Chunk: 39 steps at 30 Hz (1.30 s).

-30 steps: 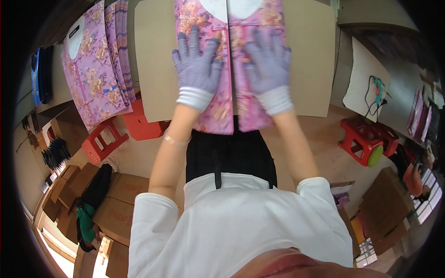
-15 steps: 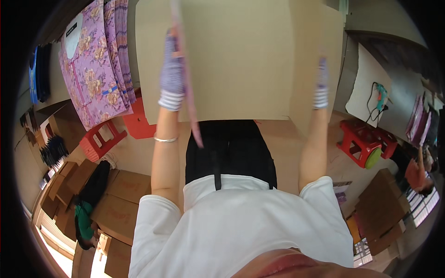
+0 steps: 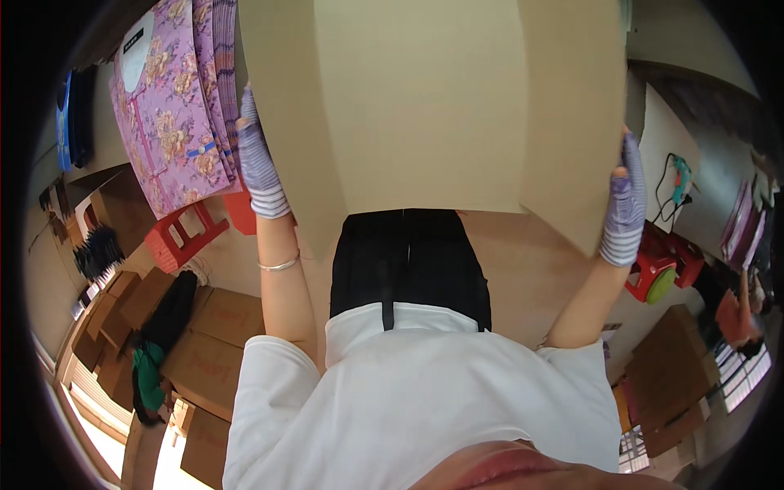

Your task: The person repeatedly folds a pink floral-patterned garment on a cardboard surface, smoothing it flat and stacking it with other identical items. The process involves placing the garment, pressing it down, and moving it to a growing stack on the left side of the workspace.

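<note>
A large plain beige sheet of card or stiff paper (image 3: 420, 106) spreads out before me, with a left side panel (image 3: 286, 114) and a right side panel (image 3: 572, 114) folded up from it and leaning outward. My left hand (image 3: 261, 167), in a purple glove with a white striped cuff and bare fingertips, lies stretched along the outer side of the left panel. Against the outer edge of the right panel rests my right hand (image 3: 625, 200), gloved alike, with fingers straight. Some fingertips are hidden behind the panels.
At the left hangs a stack of purple floral bags or covers (image 3: 171, 106) above a red stool (image 3: 184, 237). A teal glue gun (image 3: 679, 175) with a black cord lies on the right table, near another red stool (image 3: 653, 261). Cardboard boxes (image 3: 220, 343) and a person in green (image 3: 149, 380) are at lower left.
Both side panels have swung outward; the left one, seen edge-on before, now shows its beige inner face. My left hand has moved left, my right hand right and nearer to me.
</note>
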### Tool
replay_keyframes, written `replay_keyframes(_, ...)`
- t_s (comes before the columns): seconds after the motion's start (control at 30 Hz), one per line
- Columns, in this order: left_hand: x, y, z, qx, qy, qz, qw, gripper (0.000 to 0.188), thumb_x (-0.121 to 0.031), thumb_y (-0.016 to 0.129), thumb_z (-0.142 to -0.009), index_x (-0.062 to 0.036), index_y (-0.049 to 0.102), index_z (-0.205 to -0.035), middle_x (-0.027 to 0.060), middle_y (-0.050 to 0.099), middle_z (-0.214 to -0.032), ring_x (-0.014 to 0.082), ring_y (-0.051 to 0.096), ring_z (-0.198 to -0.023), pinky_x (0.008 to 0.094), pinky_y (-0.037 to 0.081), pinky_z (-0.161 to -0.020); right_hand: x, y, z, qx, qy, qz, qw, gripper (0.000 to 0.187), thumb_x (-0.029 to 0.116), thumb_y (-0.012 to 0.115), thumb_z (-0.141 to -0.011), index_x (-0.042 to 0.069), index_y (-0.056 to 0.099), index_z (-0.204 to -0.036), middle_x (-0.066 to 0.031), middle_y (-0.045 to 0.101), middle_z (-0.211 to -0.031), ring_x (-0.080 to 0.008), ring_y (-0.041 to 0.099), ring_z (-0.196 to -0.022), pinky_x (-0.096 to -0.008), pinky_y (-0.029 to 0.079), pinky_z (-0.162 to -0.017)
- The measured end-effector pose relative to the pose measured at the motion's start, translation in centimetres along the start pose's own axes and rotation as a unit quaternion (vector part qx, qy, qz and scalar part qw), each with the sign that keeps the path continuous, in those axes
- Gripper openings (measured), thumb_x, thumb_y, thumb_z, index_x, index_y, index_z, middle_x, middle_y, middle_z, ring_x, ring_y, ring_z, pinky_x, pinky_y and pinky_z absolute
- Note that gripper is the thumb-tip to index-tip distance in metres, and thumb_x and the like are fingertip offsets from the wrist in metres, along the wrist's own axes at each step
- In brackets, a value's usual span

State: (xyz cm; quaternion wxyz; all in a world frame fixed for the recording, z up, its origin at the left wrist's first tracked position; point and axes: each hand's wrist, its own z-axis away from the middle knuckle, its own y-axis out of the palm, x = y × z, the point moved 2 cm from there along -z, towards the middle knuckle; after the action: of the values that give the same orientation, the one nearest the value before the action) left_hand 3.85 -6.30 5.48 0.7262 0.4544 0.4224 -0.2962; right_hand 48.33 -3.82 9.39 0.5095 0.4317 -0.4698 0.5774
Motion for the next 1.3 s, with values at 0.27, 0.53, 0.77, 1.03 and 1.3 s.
replay_keyframes(0.27,1.9,5.7,-0.6,0.136,0.213,-0.375,0.892,0.057,-0.019,0.057,-0.095,-0.001,0.04,-0.147,0.0151,0.033,-0.157,0.0292,0.032,-0.144,0.0398,0.023,-0.118,-3.3,-5.0,-0.6,-0.14,0.002,0.189,0.972,0.057,0.006,0.067,-0.087,-0.001,0.047,-0.14,-0.0155,0.06,-0.132,-0.0229,0.055,-0.125,-0.0343,0.042,-0.104)
replay_keyframes(0.53,8.0,12.7,-3.6,0.073,0.376,-0.681,0.624,0.055,-0.029,0.054,-0.091,-0.0078,0.049,-0.141,0.0233,0.037,-0.151,0.0486,0.032,-0.138,0.0587,0.025,-0.113,0.7,3.4,-1.3,-0.092,-0.121,0.407,0.901,0.036,0.024,0.073,-0.083,0.005,0.068,-0.114,-0.0113,0.071,-0.109,-0.0281,0.066,-0.098,-0.0352,0.051,-0.089)
replay_keyframes(0.77,9.7,12.8,-3.1,0.045,0.386,-0.71,0.588,0.056,-0.026,0.058,-0.084,-0.0097,0.053,-0.137,0.0188,0.032,-0.155,0.0479,0.029,-0.14,0.0643,0.023,-0.111,-5.7,17.3,-0.1,0.172,0.059,0.352,0.918,0.029,0.025,0.075,-0.081,0.007,0.069,-0.102,-0.0104,0.072,-0.095,-0.0301,0.068,-0.087,-0.0412,0.053,-0.081)
replay_keyframes(1.03,10.0,8.3,1.2,0.152,0.337,-0.731,0.574,0.055,-0.028,0.058,-0.083,-0.0066,0.053,-0.133,0.0223,0.029,-0.157,0.049,0.024,-0.143,0.0664,0.015,-0.114,-7.6,17.9,-0.2,0.119,-0.005,0.452,0.884,0.029,0.026,0.078,-0.077,0.009,0.067,-0.098,-0.0074,0.066,-0.081,-0.0244,0.064,-0.075,-0.0383,0.053,-0.073)
replay_keyframes(1.3,10.0,5.9,3.1,0.198,0.331,-0.715,0.583,0.057,-0.03,0.057,-0.086,-0.0069,0.047,-0.138,0.0233,0.027,-0.158,0.0485,0.021,-0.145,0.0667,0.012,-0.115,-7.8,17.9,0.1,0.123,-0.028,0.452,0.883,0.026,0.022,0.079,-0.076,0.009,0.066,-0.095,-0.0073,0.063,-0.081,-0.0252,0.062,-0.073,-0.0387,0.052,-0.072)
